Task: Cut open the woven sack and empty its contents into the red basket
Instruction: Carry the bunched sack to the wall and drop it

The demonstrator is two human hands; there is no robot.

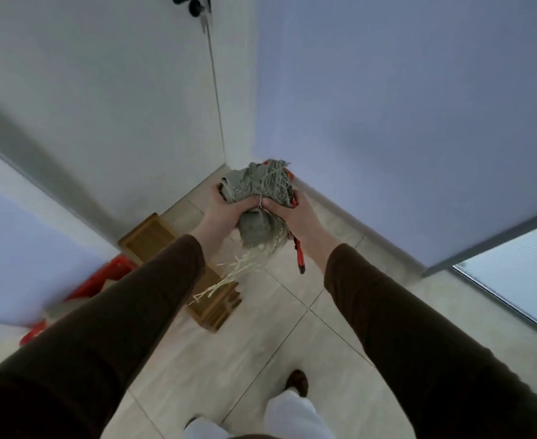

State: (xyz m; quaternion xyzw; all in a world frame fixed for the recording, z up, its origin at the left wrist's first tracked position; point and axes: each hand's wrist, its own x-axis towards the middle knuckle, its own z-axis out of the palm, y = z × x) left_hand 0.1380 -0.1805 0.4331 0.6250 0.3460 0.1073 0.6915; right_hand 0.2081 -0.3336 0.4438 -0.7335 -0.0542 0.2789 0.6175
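Head view: we look down past both sleeved arms at a tiled floor in a room corner.
Sack: we hold the woven sack (256, 198) crumpled into a grey-green wad, up in the air between both hands, over the floor near the corner; frayed pale strands (229, 277) hang from its lower end.
Left hand: our left hand (226, 207) is closed around the left side of the wad, fingers wrapped tight.
Right hand: our right hand (287, 213) is closed on the right side of the wad, and it also pins a red cutter (299, 255) whose handle pokes out below the palm.
Basket: the red basket (102, 282) sits low on the left, mostly hidden behind our left arm; we cannot tell what lies inside.
Progress: we judge the cutting done, since the sack edge is frayed and the sack looks slack and bunched; it seems emptied, though we cannot confirm that.
Left to do: probably only to put down the sack and cutter.
Around us: a wooden box (153, 240) lies on the floor just beside the basket, below the hanging strands; one shoe (297, 380) shows near the bottom.
In the way: nothing blocks our hands; the box crowds the basket's right side.
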